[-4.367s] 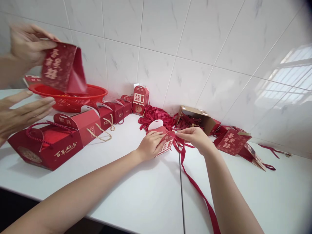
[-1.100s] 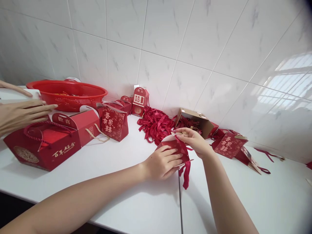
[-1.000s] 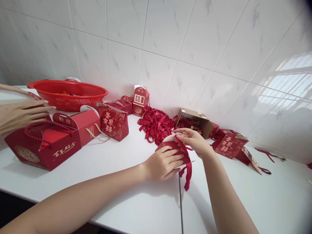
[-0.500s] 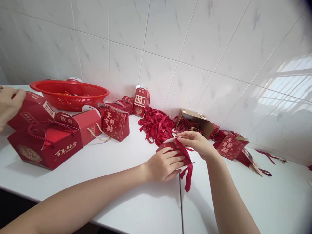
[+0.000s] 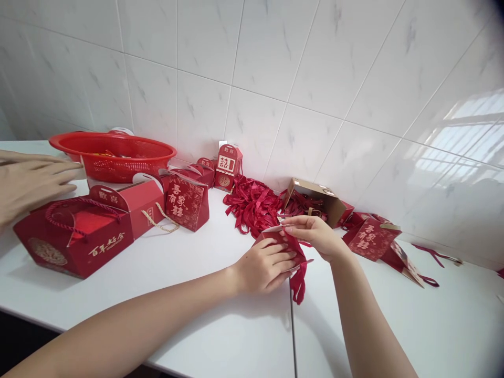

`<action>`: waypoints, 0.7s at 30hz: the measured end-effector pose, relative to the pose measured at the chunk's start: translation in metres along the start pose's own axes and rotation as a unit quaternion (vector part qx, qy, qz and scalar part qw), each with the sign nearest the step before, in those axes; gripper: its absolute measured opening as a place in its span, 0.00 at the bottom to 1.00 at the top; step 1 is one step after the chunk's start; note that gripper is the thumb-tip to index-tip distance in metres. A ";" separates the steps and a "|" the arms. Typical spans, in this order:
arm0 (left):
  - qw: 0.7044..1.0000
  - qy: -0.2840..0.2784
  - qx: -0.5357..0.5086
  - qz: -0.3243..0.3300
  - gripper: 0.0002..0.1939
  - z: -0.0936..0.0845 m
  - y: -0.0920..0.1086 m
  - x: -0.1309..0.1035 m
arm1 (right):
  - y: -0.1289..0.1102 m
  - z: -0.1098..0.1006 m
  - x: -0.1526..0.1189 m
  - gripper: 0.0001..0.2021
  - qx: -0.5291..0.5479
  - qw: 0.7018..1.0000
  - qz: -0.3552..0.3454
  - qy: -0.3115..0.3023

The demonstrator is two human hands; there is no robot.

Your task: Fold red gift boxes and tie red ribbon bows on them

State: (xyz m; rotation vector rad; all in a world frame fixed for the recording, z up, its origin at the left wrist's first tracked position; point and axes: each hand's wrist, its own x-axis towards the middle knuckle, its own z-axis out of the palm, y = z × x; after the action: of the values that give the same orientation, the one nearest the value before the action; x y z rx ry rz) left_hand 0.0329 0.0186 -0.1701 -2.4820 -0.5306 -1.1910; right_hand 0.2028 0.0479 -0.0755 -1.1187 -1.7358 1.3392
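My left hand (image 5: pixel 268 262) wraps over a small red gift box (image 5: pixel 271 239) lying on the white table, its fingers across one face. At the box's upper end my right hand (image 5: pixel 311 233) pinches with thumb and forefinger, where a red ribbon (image 5: pixel 300 289) meets the pale flap. The ribbon runs down along the box's right side and its loose end hangs below. Both palms cover much of the box. Just behind lies a heap of red ribbons (image 5: pixel 255 202).
Left stand a red box with a rope handle (image 5: pixel 106 241), a patterned red box (image 5: pixel 187 202) and a red plastic basket (image 5: pixel 153 149). Another person's hand (image 5: pixel 35 184) reaches in there. Behind is an open cardboard box (image 5: pixel 336 207); folded red boxes (image 5: pixel 372 236) lie to the right.
My hands have barely moved; the ribbon's loose end has swung slightly left and up. The other person's hand has moved right with fingers extended, and the red box it held is no longer visible.
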 end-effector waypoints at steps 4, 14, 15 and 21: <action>1.000 0.011 0.006 -0.005 0.13 0.000 -0.001 0.000 | 0.000 0.003 0.002 0.20 0.004 0.999 -0.010 0.035; 1.000 0.000 0.005 -0.004 0.14 0.000 0.001 -0.001 | 0.003 0.008 0.006 0.19 0.023 0.998 -0.003 0.054; 1.000 0.001 0.006 -0.003 0.14 0.000 0.001 -0.001 | 0.004 0.008 0.007 0.19 0.023 0.998 -0.002 0.056; 1.000 -0.002 0.024 0.006 0.14 -0.002 0.001 0.000 | 0.006 0.004 0.009 0.18 0.028 0.997 -0.006 0.077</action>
State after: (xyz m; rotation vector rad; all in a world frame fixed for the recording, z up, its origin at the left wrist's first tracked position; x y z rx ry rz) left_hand 0.0321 0.0162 -0.1690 -2.4449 -0.5373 -1.1540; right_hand 0.1972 0.0550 -0.0827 -1.1482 -1.5815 1.2523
